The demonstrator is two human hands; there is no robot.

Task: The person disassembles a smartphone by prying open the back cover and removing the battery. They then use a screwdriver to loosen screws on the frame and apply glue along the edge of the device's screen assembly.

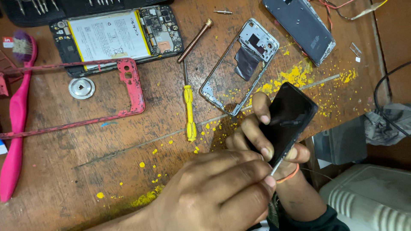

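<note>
wooden bench (64,171) | right hand (265,132) grip wraps black phone (289,117) | left hand (214,192) pinches thin tool (276,167)

Two bare hands, orange band (287,176) on one wrist, dark sleeve (317,218) beneath

Your left hand (214,192) sits at six o'clock, your right hand (265,132) just behind gripping the black slab phone (289,119). At nine o'clock lies the yellow plastic-handled screwdriver (189,112); at twelve, the bare grey metal phone frame (239,64).
</note>
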